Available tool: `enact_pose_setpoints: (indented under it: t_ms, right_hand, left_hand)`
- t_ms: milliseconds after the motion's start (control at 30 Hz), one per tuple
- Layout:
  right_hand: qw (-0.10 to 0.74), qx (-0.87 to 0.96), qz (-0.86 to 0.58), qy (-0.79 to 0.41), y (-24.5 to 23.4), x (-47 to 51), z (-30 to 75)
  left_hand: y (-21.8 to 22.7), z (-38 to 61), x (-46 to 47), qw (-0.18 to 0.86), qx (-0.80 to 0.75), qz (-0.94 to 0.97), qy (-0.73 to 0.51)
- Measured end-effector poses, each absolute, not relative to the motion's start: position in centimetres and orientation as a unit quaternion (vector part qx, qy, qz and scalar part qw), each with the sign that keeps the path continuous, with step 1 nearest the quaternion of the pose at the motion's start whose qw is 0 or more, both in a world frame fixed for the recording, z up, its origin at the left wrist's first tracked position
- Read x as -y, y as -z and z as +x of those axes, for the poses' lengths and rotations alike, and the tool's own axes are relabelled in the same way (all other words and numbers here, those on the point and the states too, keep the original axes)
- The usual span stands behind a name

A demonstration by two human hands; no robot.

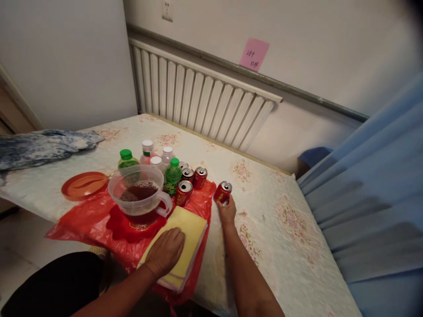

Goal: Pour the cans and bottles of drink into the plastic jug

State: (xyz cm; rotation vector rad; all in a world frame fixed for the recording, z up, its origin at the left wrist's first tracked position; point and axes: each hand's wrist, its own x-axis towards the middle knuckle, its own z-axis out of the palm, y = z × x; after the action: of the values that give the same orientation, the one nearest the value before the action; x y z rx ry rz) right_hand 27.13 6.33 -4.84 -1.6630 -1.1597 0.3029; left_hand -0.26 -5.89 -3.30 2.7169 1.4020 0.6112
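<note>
- My right hand (227, 212): wrapped round red can (222, 192), likely keeping it steady.
- My left hand (167, 248): palm down, loosely bent on yellow stack (191, 225), perhaps bracing me.

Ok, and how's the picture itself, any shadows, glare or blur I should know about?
Head view: the upper right corner fades to black; head view: soft shadows darken the blue curtain; head view: small glints on the orange lid and the red plastic bag; head view: lettering on the can in the right hand looks soft.
</note>
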Motion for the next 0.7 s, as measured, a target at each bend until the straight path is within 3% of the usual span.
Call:
enact_pose_setpoints:
  t_ms: [400, 700]
  right_hand:
    - [0.590, 0.382, -0.703, -0.105, 4.2, -3.3, 25.5]
    - [0.560, 0.532, -0.609, -0.180, 1.4, -4.1, 15.3]
  left_hand:
    - [2.9, -0.2, 6.2, 0.006, -0.458, 0.870, -0.182]
    - [2.6, -0.2, 6.3, 0.028, -0.469, 0.864, -0.180]
